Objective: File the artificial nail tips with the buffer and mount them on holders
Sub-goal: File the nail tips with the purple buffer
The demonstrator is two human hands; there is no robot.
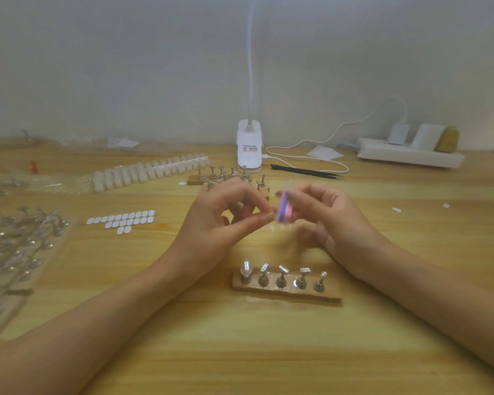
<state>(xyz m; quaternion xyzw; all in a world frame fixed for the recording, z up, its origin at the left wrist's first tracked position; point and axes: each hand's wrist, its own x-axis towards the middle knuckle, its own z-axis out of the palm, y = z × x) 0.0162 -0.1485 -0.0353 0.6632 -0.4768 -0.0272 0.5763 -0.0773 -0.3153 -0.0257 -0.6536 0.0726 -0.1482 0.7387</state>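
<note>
My right hand (330,220) grips a small purple and pink buffer block (284,207) above the table's middle. My left hand (226,218) pinches something small between thumb and forefinger right against the buffer; it is too small and blurred to make out. Below the hands a wooden base (332,296) carries a row of metal holders (281,276). The leftmost holder bears a clear nail tip (246,267); the others show small pads on top. A strip of clear nail tips (149,171) lies at the back left.
White oval adhesive pads (121,220) lie in rows left of my hands. Loose metal holders in plastic (20,240) fill the left edge. More holders on bases (226,175), a white lamp base (249,146), black tweezers (305,171) and a power strip (408,155) stand behind.
</note>
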